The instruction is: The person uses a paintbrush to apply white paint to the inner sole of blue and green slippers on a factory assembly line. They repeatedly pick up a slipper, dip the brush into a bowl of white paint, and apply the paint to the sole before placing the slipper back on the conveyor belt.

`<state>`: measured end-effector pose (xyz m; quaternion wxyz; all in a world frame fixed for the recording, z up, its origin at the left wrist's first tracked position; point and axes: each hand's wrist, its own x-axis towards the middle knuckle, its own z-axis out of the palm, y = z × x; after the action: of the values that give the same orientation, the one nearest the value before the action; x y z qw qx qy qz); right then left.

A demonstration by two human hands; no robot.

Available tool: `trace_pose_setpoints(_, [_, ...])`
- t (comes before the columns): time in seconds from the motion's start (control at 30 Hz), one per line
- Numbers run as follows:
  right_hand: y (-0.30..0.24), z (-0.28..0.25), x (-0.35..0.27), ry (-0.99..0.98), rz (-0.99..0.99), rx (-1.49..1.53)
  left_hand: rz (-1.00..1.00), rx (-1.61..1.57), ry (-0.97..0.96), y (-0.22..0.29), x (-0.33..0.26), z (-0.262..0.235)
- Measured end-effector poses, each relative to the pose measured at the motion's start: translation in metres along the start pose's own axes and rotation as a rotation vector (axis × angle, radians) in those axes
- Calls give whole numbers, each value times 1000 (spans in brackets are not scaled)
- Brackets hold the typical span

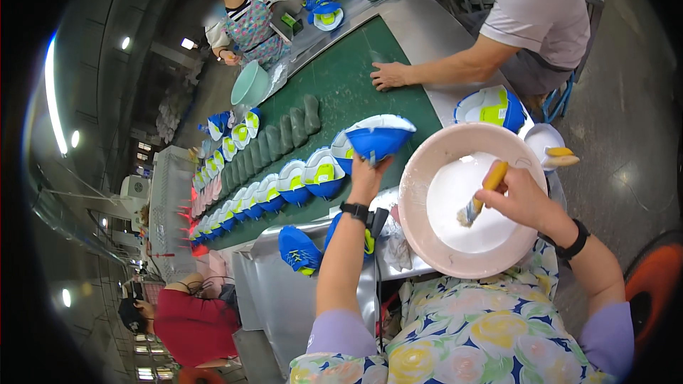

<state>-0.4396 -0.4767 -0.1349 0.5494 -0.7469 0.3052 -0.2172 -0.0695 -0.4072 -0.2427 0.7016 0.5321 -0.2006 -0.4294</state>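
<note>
We see the blue shoe upper (380,141) raised in our left hand (368,176), whose fingers are partly hidden beneath it but appear to hold it from below. Our right hand (518,200) has its fingers bent narrow around the yellow handle of a brush (492,176). The upper lies to the left of this brush and somewhat farther from our body, and the left rim of the pink basin (418,224) comes between them. The left hand is therefore the nearer one to the upper, because it already carries it.

The long axis of the upper goes mostly across, from left to right, with the white edge on its upper side. The brush leans: its handle points away and to the right, its bristles down and to the left, over the white liquid (449,181). Whether they touch it, we cannot tell.

On the left, the row of uppers (290,183) begins just beside the held one, so this side is narrow. Beyond it, the green table (348,57) gives wider room, up to a co-worker's hand (389,76). At the far right of the basin, a white cup (541,141) stands close to the rim
</note>
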Motion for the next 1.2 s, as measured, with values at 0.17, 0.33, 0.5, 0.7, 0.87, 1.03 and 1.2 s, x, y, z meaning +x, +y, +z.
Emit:
trace_pose_setpoints(0.17, [-1, 15, 0, -154, 8, -119, -92, 85, 77, -52, 57, -8])
trace_pose_setpoints(0.33, [19, 6, 15, -168, 104, -333, -299, 926, 154, -7, 24, 5])
trace_pose_setpoints(0.5, [17, 32, 58, -152, 6, -379, 346, 1054, 49, 78, -74, -88])
trace_pose_setpoints(0.7, [31, 107, 50, -460, -122, -405, 21, 1303, 120, 9, -162, -158])
trace_pose_setpoints(0.87, [8, 67, 15, -612, -135, -550, 339, 1765, 223, 5, -190, -94])
trace_pose_setpoints(1.03, [-3, 8, 12, -311, -175, -489, 251, 1717, 177, 15, -186, -106])
trace_pose_setpoints(1.2, [-4, -32, 9, -91, -313, -493, 211, 676, 109, 113, -180, -94])
